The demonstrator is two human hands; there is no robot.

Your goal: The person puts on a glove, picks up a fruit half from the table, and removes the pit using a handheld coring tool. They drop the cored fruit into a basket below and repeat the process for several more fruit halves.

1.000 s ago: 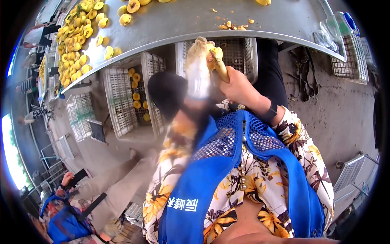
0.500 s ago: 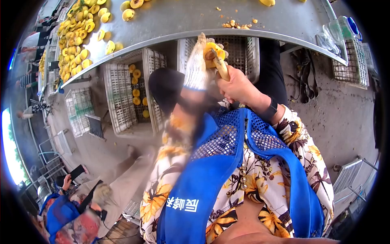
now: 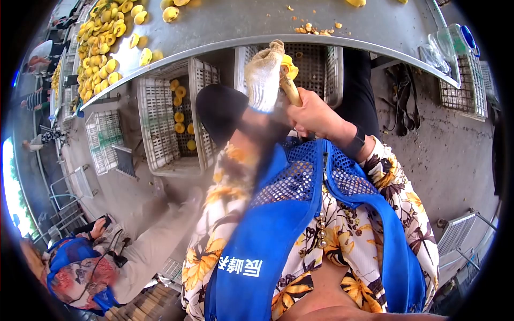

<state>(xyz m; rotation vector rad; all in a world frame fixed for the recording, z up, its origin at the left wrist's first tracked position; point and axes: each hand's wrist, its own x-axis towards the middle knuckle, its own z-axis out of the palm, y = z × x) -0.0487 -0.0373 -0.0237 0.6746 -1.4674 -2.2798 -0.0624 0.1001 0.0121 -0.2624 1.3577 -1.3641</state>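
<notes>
My left hand (image 3: 262, 77), in a white knitted glove, is closed on a yellow fruit piece (image 3: 289, 65) just beyond the metal table's edge. The glove hides part of the fruit. My right hand (image 3: 315, 111) is bare and wraps round the light handle of a tool (image 3: 290, 92). The tool's far end is against or close to the fruit, and its tip is hidden. Under both hands stands a crate (image 3: 334, 77) with dark gaps in its walls.
Yellow fruit halves (image 3: 101, 53) are heaped on the metal table (image 3: 235, 21) at the left. Scraps (image 3: 310, 30) and a clear jar (image 3: 455, 38) lie farther right. A crate (image 3: 158, 125) with fruit pieces stands on the floor. A co-worker (image 3: 80, 267) is at the lower left.
My left hand has turned, so the glove's back now shows and covers more of the fruit. My right hand has barely moved. The co-worker at the lower left has shifted posture.
</notes>
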